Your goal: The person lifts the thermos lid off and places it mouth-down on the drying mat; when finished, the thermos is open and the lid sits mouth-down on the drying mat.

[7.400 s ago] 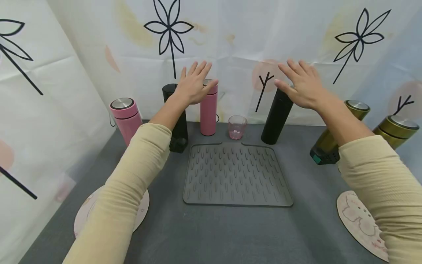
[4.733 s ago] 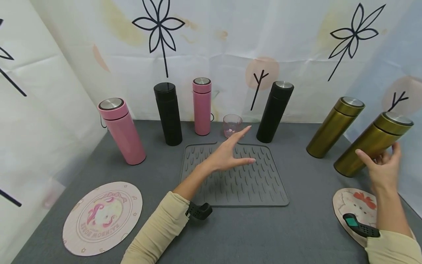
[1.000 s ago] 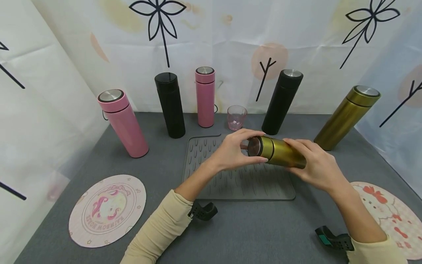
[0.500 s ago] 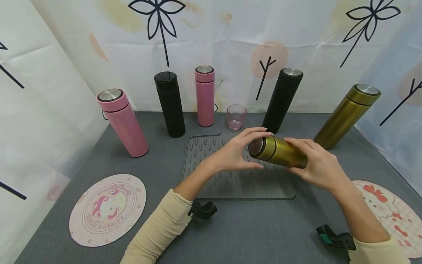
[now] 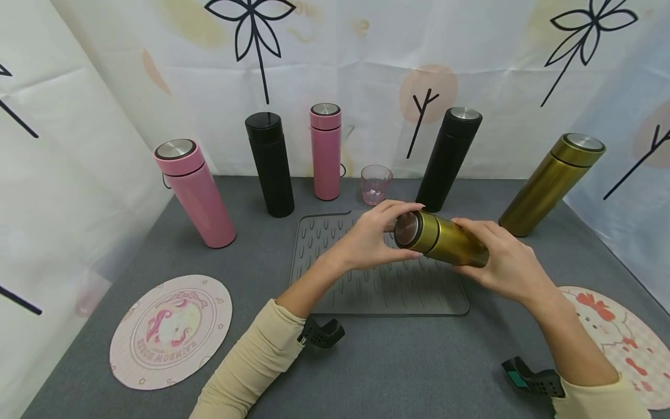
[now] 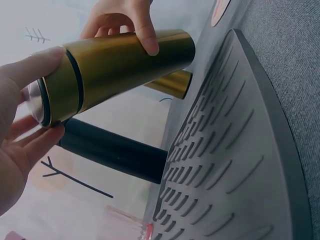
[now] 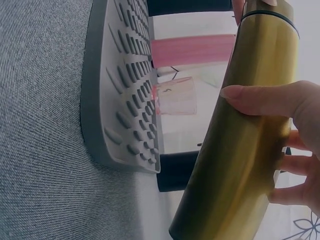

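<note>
A gold thermos (image 5: 451,241) is held tilted, nearly lying on its side, above the grey ridged drying mat (image 5: 387,297). Its steel-topped lid (image 5: 419,230) points left. My right hand (image 5: 505,265) grips the body, the thumb on one side and the fingers round the other in the right wrist view. At the other end my left hand (image 5: 366,240) pinches the lid; in the left wrist view its thumb (image 6: 42,67) presses one side and its fingers the opposite side. The lid sits on the thermos.
Behind the mat stand a black thermos (image 5: 271,169), a pink thermos (image 5: 327,157), a pink glass (image 5: 376,185) and another black thermos (image 5: 449,163). A wider pink thermos (image 5: 196,198) is left, a second gold thermos (image 5: 549,186) right. Round mats (image 5: 173,372) (image 5: 641,361) lie at both sides.
The gold thermos has left its upright place at the right and is now tilted over the mat. Half a second ago my left fingers were spread off the lid; now they have closed back on it.
</note>
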Action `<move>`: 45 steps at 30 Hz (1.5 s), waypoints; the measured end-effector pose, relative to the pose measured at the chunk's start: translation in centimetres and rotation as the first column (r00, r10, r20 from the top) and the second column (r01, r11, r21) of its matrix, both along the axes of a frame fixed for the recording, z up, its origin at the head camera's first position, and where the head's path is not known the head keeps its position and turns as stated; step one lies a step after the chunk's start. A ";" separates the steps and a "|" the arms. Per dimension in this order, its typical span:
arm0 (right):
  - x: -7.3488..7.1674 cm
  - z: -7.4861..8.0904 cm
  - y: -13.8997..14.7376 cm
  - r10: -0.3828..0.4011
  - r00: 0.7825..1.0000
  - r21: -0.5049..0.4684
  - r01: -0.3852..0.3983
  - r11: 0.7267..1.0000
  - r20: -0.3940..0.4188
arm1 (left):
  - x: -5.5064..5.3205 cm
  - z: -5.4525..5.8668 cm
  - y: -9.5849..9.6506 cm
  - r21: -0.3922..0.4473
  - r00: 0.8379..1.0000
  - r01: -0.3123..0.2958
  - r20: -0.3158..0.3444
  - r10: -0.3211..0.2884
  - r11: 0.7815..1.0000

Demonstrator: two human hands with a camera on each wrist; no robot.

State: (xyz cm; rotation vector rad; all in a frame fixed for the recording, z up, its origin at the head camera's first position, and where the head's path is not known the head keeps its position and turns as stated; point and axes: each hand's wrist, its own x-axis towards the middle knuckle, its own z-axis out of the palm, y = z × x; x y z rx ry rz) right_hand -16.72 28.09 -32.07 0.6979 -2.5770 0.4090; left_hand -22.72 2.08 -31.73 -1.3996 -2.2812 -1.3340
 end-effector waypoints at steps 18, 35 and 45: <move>0.0 -0.2 -0.1 0.007 1.000 0.008 -0.007 1.000 0.017 | -0.1 0.1 0.0 -0.093 0.999 0.037 0.019 -0.036 0.995; 0.0 0.1 -0.1 0.014 0.998 0.021 -0.015 1.000 0.056 | -0.1 0.7 -0.5 -0.075 0.998 0.067 0.016 -0.066 0.995; 0.1 0.2 -0.3 0.016 0.997 0.018 -0.017 1.000 0.081 | 0.3 0.9 -0.3 -0.093 0.981 -0.053 0.179 0.069 0.994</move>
